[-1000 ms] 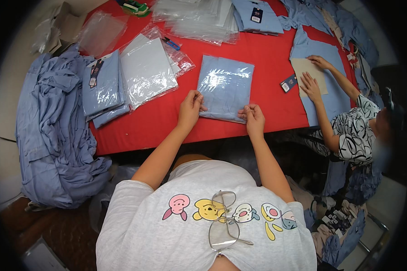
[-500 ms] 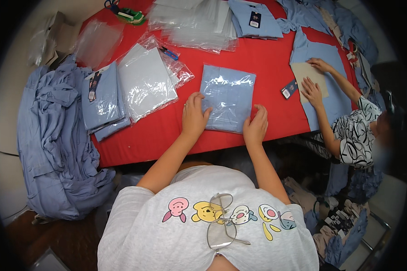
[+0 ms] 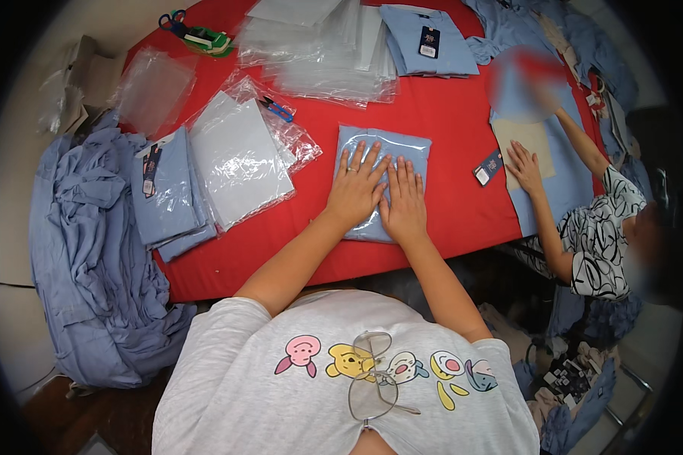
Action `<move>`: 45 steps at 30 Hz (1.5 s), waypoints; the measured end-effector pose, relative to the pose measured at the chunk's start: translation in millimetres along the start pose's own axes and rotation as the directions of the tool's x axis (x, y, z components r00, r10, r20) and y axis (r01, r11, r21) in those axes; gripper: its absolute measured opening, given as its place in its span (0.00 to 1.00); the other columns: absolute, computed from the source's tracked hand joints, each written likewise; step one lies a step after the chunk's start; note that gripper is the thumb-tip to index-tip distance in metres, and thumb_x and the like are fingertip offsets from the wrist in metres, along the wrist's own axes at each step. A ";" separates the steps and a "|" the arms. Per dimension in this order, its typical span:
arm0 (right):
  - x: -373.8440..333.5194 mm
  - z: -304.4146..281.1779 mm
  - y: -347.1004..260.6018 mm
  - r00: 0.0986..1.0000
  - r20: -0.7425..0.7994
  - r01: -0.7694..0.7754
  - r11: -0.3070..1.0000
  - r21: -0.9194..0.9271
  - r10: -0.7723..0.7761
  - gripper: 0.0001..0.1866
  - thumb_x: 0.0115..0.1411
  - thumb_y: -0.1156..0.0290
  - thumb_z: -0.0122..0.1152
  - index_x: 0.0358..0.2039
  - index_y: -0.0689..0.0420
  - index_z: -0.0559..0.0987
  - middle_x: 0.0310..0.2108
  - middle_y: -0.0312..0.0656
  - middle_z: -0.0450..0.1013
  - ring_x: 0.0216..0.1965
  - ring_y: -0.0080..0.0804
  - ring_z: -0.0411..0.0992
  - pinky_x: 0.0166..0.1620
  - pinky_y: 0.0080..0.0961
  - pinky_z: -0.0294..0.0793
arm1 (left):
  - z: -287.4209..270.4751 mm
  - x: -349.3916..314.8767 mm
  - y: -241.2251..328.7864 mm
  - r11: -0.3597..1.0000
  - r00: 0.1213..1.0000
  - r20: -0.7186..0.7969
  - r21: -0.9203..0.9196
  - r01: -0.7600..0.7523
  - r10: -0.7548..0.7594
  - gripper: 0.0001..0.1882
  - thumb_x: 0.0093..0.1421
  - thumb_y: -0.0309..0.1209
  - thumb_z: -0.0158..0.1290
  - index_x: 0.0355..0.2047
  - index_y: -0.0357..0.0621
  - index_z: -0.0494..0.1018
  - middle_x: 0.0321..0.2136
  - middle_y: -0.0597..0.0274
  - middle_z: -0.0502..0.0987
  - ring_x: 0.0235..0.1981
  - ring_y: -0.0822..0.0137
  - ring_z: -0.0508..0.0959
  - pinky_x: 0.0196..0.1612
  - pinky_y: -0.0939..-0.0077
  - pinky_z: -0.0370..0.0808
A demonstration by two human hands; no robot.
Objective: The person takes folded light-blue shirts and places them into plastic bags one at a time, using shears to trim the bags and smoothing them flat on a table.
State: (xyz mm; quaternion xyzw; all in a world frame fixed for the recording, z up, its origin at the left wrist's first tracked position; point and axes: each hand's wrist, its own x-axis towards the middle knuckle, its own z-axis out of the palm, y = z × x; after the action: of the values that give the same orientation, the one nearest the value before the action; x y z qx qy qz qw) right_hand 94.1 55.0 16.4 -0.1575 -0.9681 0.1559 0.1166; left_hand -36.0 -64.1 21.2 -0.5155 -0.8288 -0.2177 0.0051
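A folded light-blue shirt in a clear plastic bag (image 3: 413,148) lies on the red tablecloth (image 3: 281,246) in front of me. My left hand (image 3: 357,182) rests flat on its middle, fingers outstretched, a ring on one of them. Beside it, almost touching, my right hand (image 3: 404,199) is laid flat on the same bag with its fingers straight. Both hands cover much of the shirt. To the left are clear bags with white sheets inside (image 3: 239,163), and past them bagged blue shirts with a dark tag (image 3: 167,201).
Blue-handled thread snips (image 3: 277,110) lie behind the white sheets. Farther back are stacked clear bags (image 3: 319,68), a tagged folded shirt (image 3: 431,42), and scissors beside a green tape dispenser (image 3: 209,42). Loose blue shirts (image 3: 99,265) hang at left. A co-worker's hand (image 3: 524,165) presses a beige board (image 3: 535,152) at right.
Both my hands have moved from the bagged shirt's sides onto its top, close together and flat. One hand of the co-worker has shifted away from the beige board.
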 end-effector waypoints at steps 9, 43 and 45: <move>1.9 1.1 -1.7 0.998 0.053 -0.019 0.999 0.037 0.017 0.41 0.67 0.64 0.56 0.78 0.62 0.58 0.81 0.56 0.49 0.82 0.54 0.45 0.80 0.55 0.42 | 3.8 -1.6 -3.4 0.998 1.000 0.009 -0.051 0.023 -0.023 0.34 0.72 0.42 0.53 0.76 0.54 0.64 0.81 0.55 0.52 0.82 0.47 0.46 0.79 0.36 0.42; 44.6 -68.0 39.5 0.865 0.177 -0.316 0.236 0.919 0.469 0.22 0.50 0.82 0.80 0.47 0.62 0.84 0.42 0.43 0.85 0.43 0.31 0.82 0.49 0.30 0.80 | -18.5 -29.7 7.5 0.824 0.965 -0.067 -0.538 0.178 -0.252 0.32 0.76 0.49 0.47 0.73 0.46 0.66 0.72 0.48 0.66 0.75 0.47 0.63 0.77 0.44 0.54; 25.0 -132.8 12.2 0.915 0.056 -0.178 0.277 0.944 0.399 0.20 0.54 0.84 0.77 0.47 0.60 0.84 0.43 0.43 0.85 0.44 0.31 0.82 0.49 0.30 0.80 | -21.4 -79.5 -13.3 0.434 0.901 0.149 -0.836 0.335 -0.409 0.33 0.78 0.53 0.42 0.72 0.43 0.66 0.67 0.47 0.72 0.69 0.48 0.70 0.73 0.47 0.62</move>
State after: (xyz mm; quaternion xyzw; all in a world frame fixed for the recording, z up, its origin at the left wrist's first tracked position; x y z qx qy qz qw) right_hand 110.8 109.8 139.5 -0.2491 -0.6388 0.6846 0.2474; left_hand -14.9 -144.6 17.3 -0.2481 -0.7087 -0.6063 -0.2620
